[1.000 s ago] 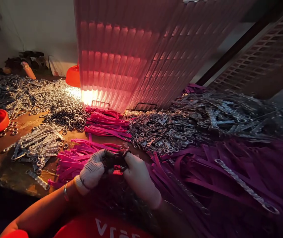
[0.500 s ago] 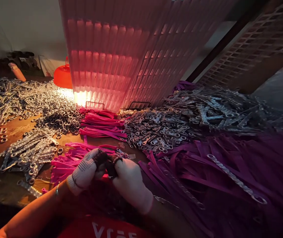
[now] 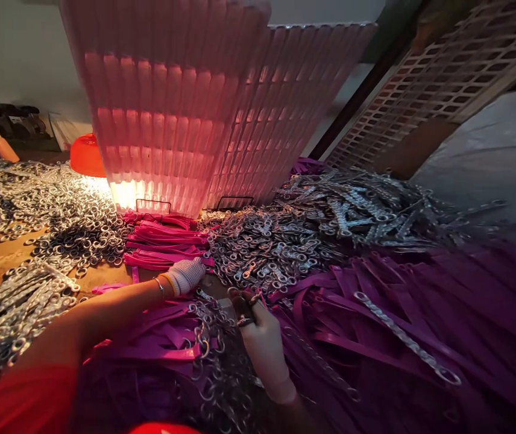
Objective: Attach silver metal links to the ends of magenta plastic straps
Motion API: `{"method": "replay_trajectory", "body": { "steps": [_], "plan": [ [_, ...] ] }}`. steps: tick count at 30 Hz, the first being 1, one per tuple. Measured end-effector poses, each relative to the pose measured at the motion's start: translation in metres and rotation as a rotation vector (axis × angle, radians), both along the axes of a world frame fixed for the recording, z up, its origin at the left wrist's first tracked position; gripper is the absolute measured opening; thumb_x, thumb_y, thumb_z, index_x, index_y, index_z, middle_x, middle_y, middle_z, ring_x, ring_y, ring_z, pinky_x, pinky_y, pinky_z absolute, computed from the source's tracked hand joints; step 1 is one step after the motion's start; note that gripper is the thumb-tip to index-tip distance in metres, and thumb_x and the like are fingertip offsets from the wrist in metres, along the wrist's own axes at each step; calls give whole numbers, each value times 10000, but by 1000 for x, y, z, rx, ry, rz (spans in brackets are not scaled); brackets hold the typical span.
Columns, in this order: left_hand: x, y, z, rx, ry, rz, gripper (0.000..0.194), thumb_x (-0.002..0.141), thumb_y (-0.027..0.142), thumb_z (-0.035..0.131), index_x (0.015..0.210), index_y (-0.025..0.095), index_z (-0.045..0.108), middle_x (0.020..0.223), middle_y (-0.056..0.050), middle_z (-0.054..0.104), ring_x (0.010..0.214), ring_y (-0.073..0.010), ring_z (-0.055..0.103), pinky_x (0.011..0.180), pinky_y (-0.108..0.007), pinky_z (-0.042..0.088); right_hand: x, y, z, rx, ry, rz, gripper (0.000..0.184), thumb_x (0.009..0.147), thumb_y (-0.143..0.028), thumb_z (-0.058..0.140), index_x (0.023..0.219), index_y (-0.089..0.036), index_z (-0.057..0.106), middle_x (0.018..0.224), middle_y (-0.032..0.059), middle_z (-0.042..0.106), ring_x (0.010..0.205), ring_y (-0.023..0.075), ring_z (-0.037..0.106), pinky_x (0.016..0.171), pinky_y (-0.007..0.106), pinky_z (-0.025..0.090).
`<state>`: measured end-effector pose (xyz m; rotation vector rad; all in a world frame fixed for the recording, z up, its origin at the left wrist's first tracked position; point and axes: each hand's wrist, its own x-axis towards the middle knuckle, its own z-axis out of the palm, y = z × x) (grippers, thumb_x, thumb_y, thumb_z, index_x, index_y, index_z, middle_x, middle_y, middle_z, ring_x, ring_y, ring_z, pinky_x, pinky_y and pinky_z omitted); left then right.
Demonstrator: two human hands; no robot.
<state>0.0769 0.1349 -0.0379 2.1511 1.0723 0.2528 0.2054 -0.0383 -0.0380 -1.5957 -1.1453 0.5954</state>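
My left hand [image 3: 186, 275], in a white dotted glove, reaches to the right end of a bundle of magenta straps [image 3: 163, 244], where a heap of silver ringed metal pieces [image 3: 262, 247] begins. Its fingertips are turned away from view. Nearer to me is my right hand [image 3: 262, 340], gloved in white with dark fingertips. Its fingers are curled closed; a small ring and a bit of pink show at the tips, but what they hold is unclear. Below and between the hands lie purple straps [image 3: 154, 343] with silver rings at their ends.
A red lamp [image 3: 87, 155] glows beside upright ridged clear panels [image 3: 163, 132]. Silver pieces [image 3: 18, 301] lie at the left. Many purple straps [image 3: 402, 289] cover the right side, with a twisted silver piece [image 3: 407, 337] on top. An orange bottle [image 3: 0, 144] stands far left.
My hands were together in front of me. Now they are apart: the left has moved forward to the strap bundle, the right slightly to the right. The view has also shifted.
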Motion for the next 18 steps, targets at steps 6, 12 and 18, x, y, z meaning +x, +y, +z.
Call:
{"method": "replay_trajectory", "body": {
  "steps": [6,12,18],
  "plan": [
    [9,10,-21,139,306,-91,404,957,286,443,1277,48,512,998,-225,624,914,-309,666,791,-461,505,-1,-1,-4,-27,109,48,341,871,-423,531,1025,-186,722,978,81,728,889,254,632,810,385,510],
    [6,16,-9,281,450,-177,390,947,248,378,1276,99,523,1024,-215,633,911,-296,666,784,-417,505,-20,14,1,42,169,80,305,848,-390,540,976,-189,730,786,30,699,778,229,612,699,341,506],
    [-8,2,9,338,393,-249,319,831,202,548,1133,165,645,1141,-174,622,936,-269,632,810,-364,491,-15,12,2,134,140,54,289,803,-245,491,968,-221,727,741,8,681,755,213,601,693,331,511]
  ]
}}
